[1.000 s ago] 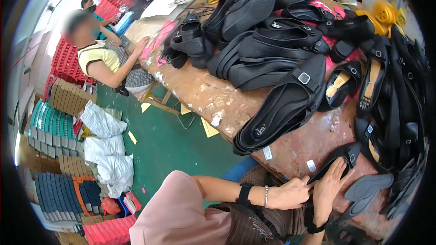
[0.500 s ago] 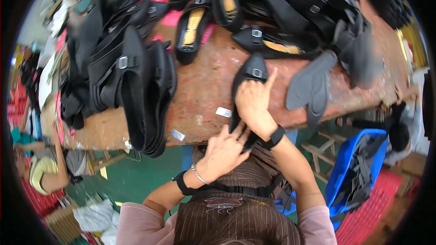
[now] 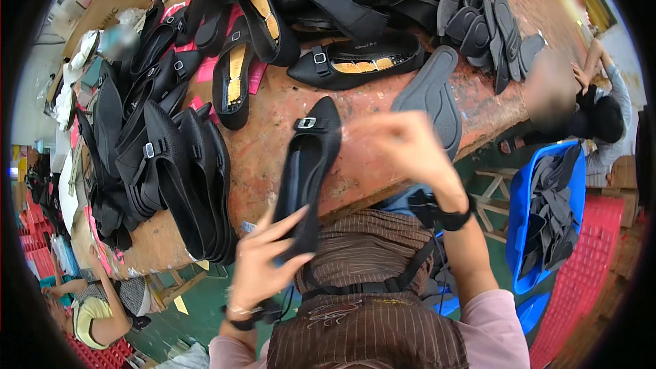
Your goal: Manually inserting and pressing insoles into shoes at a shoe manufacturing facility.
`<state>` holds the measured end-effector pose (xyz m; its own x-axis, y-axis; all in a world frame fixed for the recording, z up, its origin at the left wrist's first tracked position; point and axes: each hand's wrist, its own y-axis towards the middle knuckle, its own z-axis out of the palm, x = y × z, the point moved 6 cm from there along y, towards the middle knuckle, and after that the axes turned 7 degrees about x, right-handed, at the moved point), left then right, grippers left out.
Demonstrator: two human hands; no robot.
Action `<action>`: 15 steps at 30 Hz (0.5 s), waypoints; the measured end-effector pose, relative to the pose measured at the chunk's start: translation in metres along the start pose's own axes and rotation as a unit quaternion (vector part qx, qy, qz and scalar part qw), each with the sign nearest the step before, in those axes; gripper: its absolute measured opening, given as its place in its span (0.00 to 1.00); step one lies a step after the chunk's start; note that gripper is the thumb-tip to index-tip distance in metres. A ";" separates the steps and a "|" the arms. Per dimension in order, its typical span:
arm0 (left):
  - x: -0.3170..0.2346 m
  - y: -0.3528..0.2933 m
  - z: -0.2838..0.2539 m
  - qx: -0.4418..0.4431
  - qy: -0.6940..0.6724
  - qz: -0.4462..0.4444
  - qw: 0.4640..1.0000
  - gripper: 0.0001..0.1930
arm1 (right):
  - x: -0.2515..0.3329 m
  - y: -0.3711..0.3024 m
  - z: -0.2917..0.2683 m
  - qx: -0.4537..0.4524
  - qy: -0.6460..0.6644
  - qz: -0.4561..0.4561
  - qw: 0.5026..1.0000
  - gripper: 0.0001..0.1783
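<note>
My left hand (image 3: pixel 263 263), at the lower centre of the frame, holds a black pointed-toe flat (image 3: pixel 333 140) by its heel, fingers on one side and thumb on the other. The shoe sits at the centre, opening up, its toe with the square silver buckle (image 3: pixel 307 123) pointing toward the top, over the near edge of the worn reddish worktable (image 3: pixel 249 154). My right hand (image 3: pixel 406 143), right of centre, is blurred; it is just beside the toe, and I can't tell whether the fingers are closed or holding anything. Right behind it lie grey insoles (image 3: pixel 437 78). Above the toe, another black flat with a tan lining (image 3: pixel 362 60) lies crosswise. Nested black flats (image 3: pixel 195 181) stand at left, more grey insoles (image 3: pixel 478 31) are heaped at upper right, and a blue bin (image 3: pixel 522 212) of dark pieces stands at right.
</note>
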<state>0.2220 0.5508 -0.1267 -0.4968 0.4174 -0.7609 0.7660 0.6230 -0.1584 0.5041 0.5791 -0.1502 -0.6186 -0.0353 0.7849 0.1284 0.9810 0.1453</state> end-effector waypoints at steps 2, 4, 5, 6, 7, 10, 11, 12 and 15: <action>-0.015 -0.031 -0.059 -0.048 -0.015 0.037 0.998 0.15 | -0.040 -0.010 -0.055 -0.157 -0.083 0.167 0.970 0.14; -0.034 -0.052 -0.098 -0.169 0.064 0.087 0.980 0.16 | -0.108 -0.024 -0.072 -0.203 -0.248 0.230 0.919 0.24; -0.040 -0.061 -0.115 -0.243 0.092 0.075 0.963 0.16 | -0.116 -0.023 -0.066 -0.165 -0.212 0.297 0.916 0.31; -0.047 -0.057 -0.124 -0.257 0.218 0.015 0.942 0.15 | -0.114 -0.020 -0.059 -0.190 -0.252 0.295 0.902 0.34; -0.036 -0.054 -0.129 -0.271 0.259 -0.029 0.927 0.12 | -0.112 -0.020 -0.054 -0.217 -0.293 0.294 0.883 0.38; 0.018 -0.070 -0.120 -0.225 0.312 -0.129 0.914 0.09 | -0.098 -0.013 -0.050 -0.200 -0.200 0.365 0.887 0.46; 0.027 -0.073 -0.111 -0.181 0.334 -0.136 0.915 0.10 | -0.109 -0.016 -0.052 -0.229 -0.186 0.361 0.885 0.46; 0.028 -0.077 -0.101 -0.181 0.335 -0.149 0.913 0.10 | -0.126 -0.017 -0.058 -0.230 -0.103 0.342 0.905 0.40; 0.029 -0.087 -0.092 -0.067 0.300 -0.251 0.918 0.15 | -0.142 -0.017 -0.063 -0.256 0.272 0.241 0.896 0.16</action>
<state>0.1037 0.5697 -0.0770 -0.9393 0.3199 -0.1241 0.3425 0.8952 -0.2852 0.6386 0.5551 -0.2258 0.0566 0.1435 0.9880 0.7043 0.6957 -0.1414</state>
